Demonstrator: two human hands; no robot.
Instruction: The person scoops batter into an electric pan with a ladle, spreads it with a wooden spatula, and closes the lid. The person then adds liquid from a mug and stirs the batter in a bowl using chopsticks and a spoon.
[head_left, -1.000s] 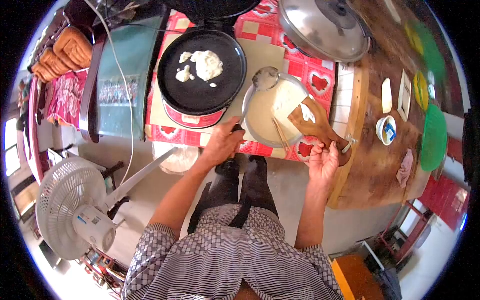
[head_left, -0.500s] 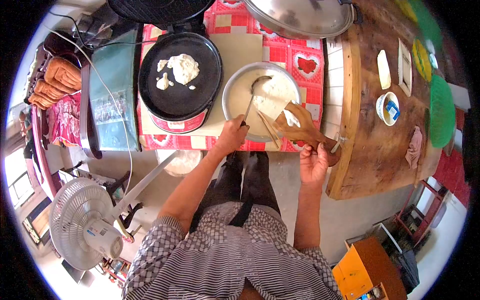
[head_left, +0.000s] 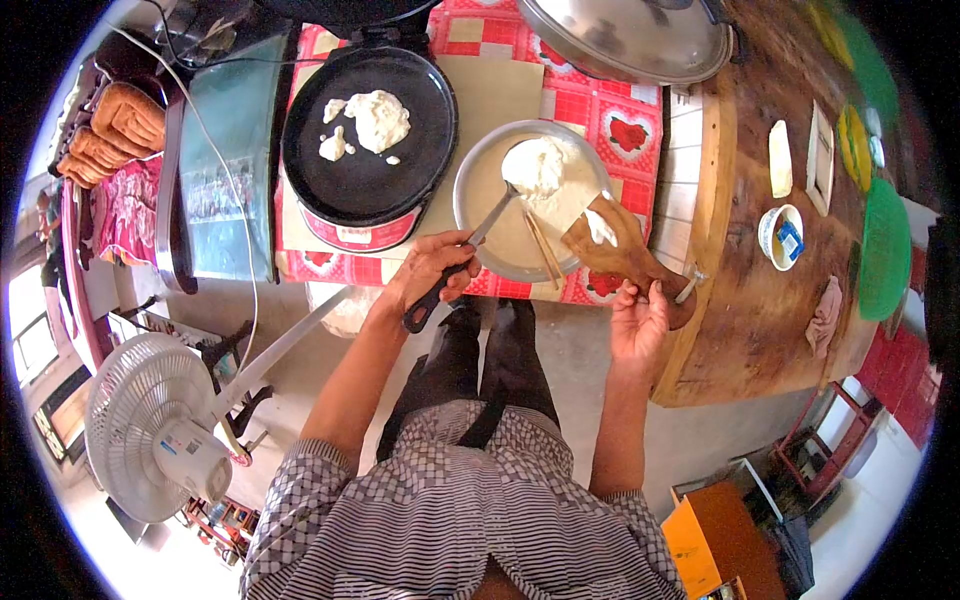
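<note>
My left hand (head_left: 437,268) is wrapped round the black handle of a metal ladle (head_left: 493,215). White batter (head_left: 540,165) is heaped in its bowl, over a large metal basin (head_left: 465,200) of the same batter. A pair of chopsticks (head_left: 542,245) leans inside the basin near its front edge. With fingers closed, my right hand (head_left: 640,318) grips the handle of a wooden paddle (head_left: 630,240), whose blade reaches over the basin's right rim with batter smeared on it. Left of the basin, a black round griddle (head_left: 330,185) carries a lump of batter and several small blobs.
A red checked cloth (head_left: 635,110) covers the table. Behind the basin lies a large metal lid (head_left: 640,50). On the wooden table at right stand a small bowl (head_left: 768,235), a pale strip (head_left: 779,160) and a crumpled cloth (head_left: 825,318). A white fan (head_left: 150,430) is at lower left.
The ladle has come up out of the batter with a full heap in it. My left hand has shifted left and back along with its handle. My right hand keeps its hold on the paddle.
</note>
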